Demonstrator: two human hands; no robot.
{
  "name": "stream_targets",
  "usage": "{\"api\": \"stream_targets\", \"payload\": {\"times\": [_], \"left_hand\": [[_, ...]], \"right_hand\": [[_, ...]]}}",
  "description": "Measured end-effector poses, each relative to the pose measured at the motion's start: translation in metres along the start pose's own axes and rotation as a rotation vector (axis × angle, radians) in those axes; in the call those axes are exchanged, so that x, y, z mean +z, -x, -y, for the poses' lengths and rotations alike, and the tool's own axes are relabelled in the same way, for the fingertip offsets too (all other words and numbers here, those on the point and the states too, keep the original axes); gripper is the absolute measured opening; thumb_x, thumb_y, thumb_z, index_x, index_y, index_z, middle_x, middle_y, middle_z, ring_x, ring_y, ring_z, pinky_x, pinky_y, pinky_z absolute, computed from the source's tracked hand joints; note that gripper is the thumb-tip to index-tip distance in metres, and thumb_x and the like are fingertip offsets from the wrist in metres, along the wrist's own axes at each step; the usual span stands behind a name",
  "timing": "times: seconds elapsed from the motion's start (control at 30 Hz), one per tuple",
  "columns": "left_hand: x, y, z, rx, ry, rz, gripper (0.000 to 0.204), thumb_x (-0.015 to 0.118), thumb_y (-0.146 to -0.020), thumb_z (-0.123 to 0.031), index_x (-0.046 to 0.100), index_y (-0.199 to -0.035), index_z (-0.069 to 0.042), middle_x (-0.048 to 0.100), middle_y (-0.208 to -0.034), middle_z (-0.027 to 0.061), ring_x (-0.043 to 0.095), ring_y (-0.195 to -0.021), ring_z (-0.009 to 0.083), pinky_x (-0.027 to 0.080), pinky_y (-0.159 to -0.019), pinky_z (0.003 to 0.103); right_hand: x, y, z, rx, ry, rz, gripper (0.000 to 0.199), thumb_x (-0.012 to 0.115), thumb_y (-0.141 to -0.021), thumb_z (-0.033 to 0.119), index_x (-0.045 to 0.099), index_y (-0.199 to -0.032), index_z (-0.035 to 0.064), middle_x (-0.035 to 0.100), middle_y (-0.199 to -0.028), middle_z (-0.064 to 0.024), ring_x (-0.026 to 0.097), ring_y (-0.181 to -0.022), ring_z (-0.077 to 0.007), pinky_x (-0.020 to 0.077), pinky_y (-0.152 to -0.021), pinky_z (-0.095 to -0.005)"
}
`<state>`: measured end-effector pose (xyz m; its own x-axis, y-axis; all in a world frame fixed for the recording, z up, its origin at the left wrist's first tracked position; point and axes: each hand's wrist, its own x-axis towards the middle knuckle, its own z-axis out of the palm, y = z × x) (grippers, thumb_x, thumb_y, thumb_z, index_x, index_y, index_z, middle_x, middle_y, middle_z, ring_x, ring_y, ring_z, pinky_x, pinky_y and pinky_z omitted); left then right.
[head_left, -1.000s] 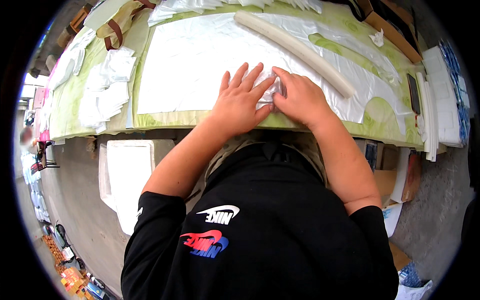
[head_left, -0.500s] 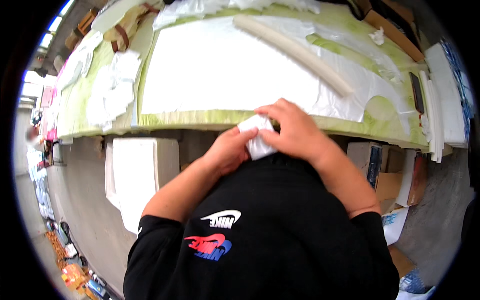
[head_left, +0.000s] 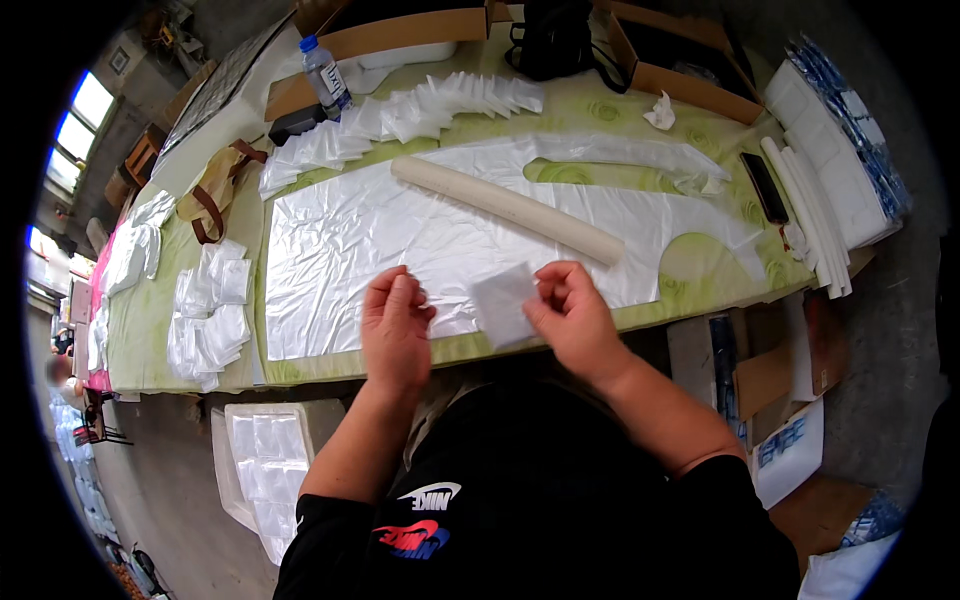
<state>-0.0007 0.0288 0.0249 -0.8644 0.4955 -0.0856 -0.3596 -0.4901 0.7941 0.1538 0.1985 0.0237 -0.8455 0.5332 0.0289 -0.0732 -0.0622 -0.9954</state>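
Note:
My right hand pinches a small square white packet, folded flat, by its right edge. The packet hangs over the near edge of a thin, wrinkled white plastic sheet. To its left, my left hand is raised with its fingers curled and the thumb against them; nothing shows in it. A long pale cardboard tube lies slantwise across the sheet, just beyond both hands.
Overlapping white packets form a row at the back, beside a bottle. More packets lie at left. A phone and white rolls are at right. Below the table edge stands a tub of packets.
My hands have parted: both held the packet close to my body, and now only the right does, farther out over the table. The view has tilted up, showing more of the table's far side.

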Motion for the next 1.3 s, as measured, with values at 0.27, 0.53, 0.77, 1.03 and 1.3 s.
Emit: {"api": "stream_targets", "payload": {"times": [0.27, 0.53, 0.77, 1.03, 1.3], "left_hand": [[-0.034, 0.001, -0.002, 0.799, -1.243, 0.515, 0.019, 0.076, -0.079, -0.001, 0.068, -0.095, -0.008, 0.07, -0.094, 0.008, 0.067, -0.088, 0.0289, 0.052, -0.08, 0.039], [-0.027, 0.001, -0.001, 0.778, -1.282, 0.556, 0.024, 0.078, -0.076, -0.002, 0.068, -0.095, -0.011, 0.071, -0.09, 0.0032, 0.067, -0.08, 0.024, 0.051, -0.076, 0.038], [-0.026, -0.001, -0.003, 0.725, -1.251, 0.573, 0.025, 0.077, -0.075, 0.001, 0.067, -0.096, -0.01, 0.069, -0.089, 0.0047, 0.068, -0.081, 0.0254, 0.052, -0.076, 0.039], [-0.024, -0.004, -0.002, 0.741, -1.246, 0.574, 0.026, 0.077, -0.075, 0.001, 0.067, -0.096, -0.01, 0.07, -0.09, 0.005, 0.068, -0.08, 0.0251, 0.051, -0.075, 0.038], [-0.029, -0.002, 0.001, 0.698, -1.21, 0.488, 0.027, 0.075, -0.078, 0.0, 0.069, -0.103, -0.006, 0.071, -0.104, 0.0092, 0.068, -0.097, 0.03, 0.052, -0.086, 0.04]], "right_hand": [[-0.07, -0.154, 0.016, -0.03, 0.176, -0.445, 0.03, 0.079, -0.084, 0.011, 0.059, -0.104, 0.0039, 0.063, -0.093, -0.0029, 0.058, -0.081, -0.0122, 0.0505, -0.073, -0.0277], [-0.098, -0.313, -0.002, 0.049, 0.301, -0.558, 0.029, 0.082, -0.082, 0.014, 0.062, -0.102, 0.0063, 0.062, -0.088, -0.002, 0.056, -0.075, -0.0136, 0.0478, -0.065, -0.0305], [-0.126, -0.37, -0.046, 0.006, 0.732, -0.509, 0.023, 0.082, -0.079, 0.025, 0.074, -0.092, 0.0078, 0.075, -0.095, -0.0143, 0.072, -0.09, -0.0292, 0.0564, -0.079, -0.0393], [-0.119, -0.204, 0.021, -0.074, 0.949, -0.112, 0.035, 0.074, -0.09, 0.029, 0.07, -0.118, 0.0084, 0.067, -0.116, -0.0112, 0.063, -0.108, -0.0289, 0.0504, -0.094, -0.0388], [-0.091, -0.039, 0.046, 0.0, 1.223, 0.184, 0.073, 0.08, -0.082, 0.025, 0.051, -0.147, 0.0123, 0.064, -0.114, -0.0166, 0.064, -0.103, -0.0339, 0.0517, -0.093, -0.0407]]}}
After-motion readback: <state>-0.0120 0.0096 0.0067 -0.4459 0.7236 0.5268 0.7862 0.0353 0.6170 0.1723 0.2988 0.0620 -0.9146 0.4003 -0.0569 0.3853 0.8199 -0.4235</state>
